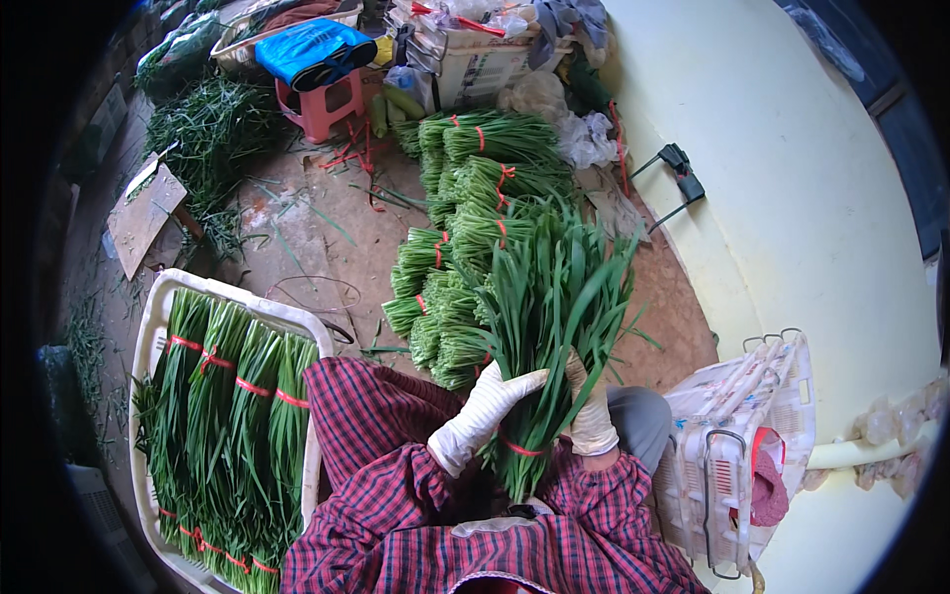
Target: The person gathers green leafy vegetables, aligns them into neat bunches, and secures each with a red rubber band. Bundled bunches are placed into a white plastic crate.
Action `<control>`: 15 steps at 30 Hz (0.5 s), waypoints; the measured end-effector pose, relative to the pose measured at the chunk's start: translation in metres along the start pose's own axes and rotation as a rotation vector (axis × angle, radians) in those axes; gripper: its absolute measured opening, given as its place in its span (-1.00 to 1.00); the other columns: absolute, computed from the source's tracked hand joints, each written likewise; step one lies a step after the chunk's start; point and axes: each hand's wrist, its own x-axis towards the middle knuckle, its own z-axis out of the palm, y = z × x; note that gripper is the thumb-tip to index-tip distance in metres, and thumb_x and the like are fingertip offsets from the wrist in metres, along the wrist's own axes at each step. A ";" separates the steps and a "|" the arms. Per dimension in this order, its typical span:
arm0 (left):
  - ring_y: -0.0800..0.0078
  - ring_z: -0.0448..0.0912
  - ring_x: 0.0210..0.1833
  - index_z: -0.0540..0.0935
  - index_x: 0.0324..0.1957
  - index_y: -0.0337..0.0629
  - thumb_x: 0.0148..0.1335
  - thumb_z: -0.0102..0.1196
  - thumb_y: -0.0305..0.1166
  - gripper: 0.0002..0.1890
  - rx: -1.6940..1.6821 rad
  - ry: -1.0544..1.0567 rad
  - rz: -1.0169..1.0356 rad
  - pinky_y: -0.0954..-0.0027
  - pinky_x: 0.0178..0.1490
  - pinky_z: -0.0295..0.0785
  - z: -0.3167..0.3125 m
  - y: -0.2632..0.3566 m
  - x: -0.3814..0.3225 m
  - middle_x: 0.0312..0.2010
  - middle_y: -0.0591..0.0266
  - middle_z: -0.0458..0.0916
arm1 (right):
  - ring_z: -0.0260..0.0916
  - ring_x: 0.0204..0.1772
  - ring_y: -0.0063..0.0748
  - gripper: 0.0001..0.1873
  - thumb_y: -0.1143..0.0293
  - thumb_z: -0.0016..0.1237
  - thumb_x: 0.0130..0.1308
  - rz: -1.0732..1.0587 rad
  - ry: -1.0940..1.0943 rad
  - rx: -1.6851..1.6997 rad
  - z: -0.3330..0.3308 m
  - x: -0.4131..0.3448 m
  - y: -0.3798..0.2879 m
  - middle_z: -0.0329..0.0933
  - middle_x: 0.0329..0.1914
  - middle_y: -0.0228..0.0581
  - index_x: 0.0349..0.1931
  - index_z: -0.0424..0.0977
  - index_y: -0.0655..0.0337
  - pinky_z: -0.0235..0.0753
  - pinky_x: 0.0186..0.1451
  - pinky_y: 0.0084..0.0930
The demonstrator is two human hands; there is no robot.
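Observation:
Both of my hands wear white gloves. Between them they grip a thick bundle of green Chinese chives (553, 297), its leafy ends fanning away from me and its cut ends towards my lap. My left hand (490, 405) wraps the bundle's left side, thumb across the leaves. On the right side, my right hand (591, 405) holds it, its fingers partly hidden by leaves. A red tie (519, 447) circles the stems just below my hands. Beyond lie stacked tied bundles (475, 223), their pale cut ends facing left.
At my left a white plastic crate (159, 312) holds several tied chive bundles. A crate (705, 475) stands at right by the pale wall (779, 185). Farther off are a pink stool (319, 111) with a blue bag (315, 52), loose greens (211, 134) and a black plug adapter (679, 172).

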 end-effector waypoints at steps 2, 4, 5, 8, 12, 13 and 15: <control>0.57 0.58 -0.11 0.58 0.09 -0.18 0.25 0.28 -0.30 -0.61 0.140 0.041 0.053 0.44 0.00 0.48 0.000 0.000 0.000 -0.09 0.37 0.65 | 0.51 -0.23 -0.60 -0.75 0.33 0.04 0.41 -0.006 -0.027 0.223 -0.002 0.002 0.002 0.57 -0.21 -0.43 0.02 0.48 0.22 0.55 -0.20 -0.63; 0.56 0.58 -0.12 0.58 0.09 -0.20 0.24 0.28 -0.31 -0.60 0.024 0.133 0.054 0.43 -0.01 0.49 -0.001 0.001 0.000 -0.10 0.36 0.65 | 0.54 -0.21 -0.55 -0.77 0.36 -0.02 0.43 -0.072 0.055 -0.088 -0.003 0.001 0.000 0.58 -0.19 -0.36 0.01 0.49 0.25 0.59 -0.19 -0.61; 0.55 0.58 -0.13 0.58 0.09 -0.20 0.23 0.29 -0.31 -0.60 -0.029 0.188 0.065 0.43 -0.01 0.49 -0.001 0.002 -0.001 -0.10 0.36 0.65 | 0.56 -0.19 -0.53 -0.77 0.37 -0.05 0.44 -0.095 0.068 -0.179 -0.003 0.000 -0.003 0.59 -0.18 -0.33 0.01 0.49 0.26 0.61 -0.18 -0.59; 0.54 0.60 -0.18 0.64 0.00 -0.20 0.24 0.28 -0.35 -0.69 -0.161 0.245 0.092 0.44 -0.03 0.50 -0.001 0.004 -0.001 -0.16 0.33 0.69 | 0.60 -0.23 -0.42 -0.73 0.35 0.00 0.40 -0.046 0.125 0.050 -0.001 -0.001 -0.007 0.61 -0.16 -0.26 0.03 0.49 0.26 0.66 -0.22 -0.50; 0.52 0.62 -0.17 0.64 0.02 -0.19 0.22 0.29 -0.35 -0.67 -0.181 0.238 0.057 0.42 -0.02 0.52 -0.002 0.004 -0.001 -0.15 0.32 0.69 | 0.59 -0.20 -0.40 -0.69 0.29 0.05 0.39 -0.059 0.177 -0.023 0.000 0.004 -0.003 0.60 -0.15 -0.33 0.07 0.49 0.20 0.65 -0.17 -0.43; 0.52 0.61 -0.17 0.63 0.02 -0.19 0.23 0.29 -0.35 -0.67 -0.183 0.223 0.042 0.42 -0.01 0.51 -0.002 0.004 0.000 -0.15 0.32 0.69 | 0.58 -0.19 -0.40 -0.68 0.27 0.07 0.39 -0.051 0.180 -0.028 -0.001 0.006 -0.002 0.60 -0.14 -0.35 0.07 0.49 0.18 0.65 -0.15 -0.42; 0.53 0.61 -0.15 0.63 0.03 -0.20 0.23 0.30 -0.34 -0.65 -0.121 0.151 0.007 0.42 0.01 0.50 -0.003 0.004 0.000 -0.13 0.32 0.69 | 0.57 -0.19 -0.41 -0.66 0.24 0.08 0.39 -0.064 0.187 0.034 -0.005 0.009 0.002 0.60 -0.14 -0.35 0.07 0.48 0.20 0.64 -0.15 -0.44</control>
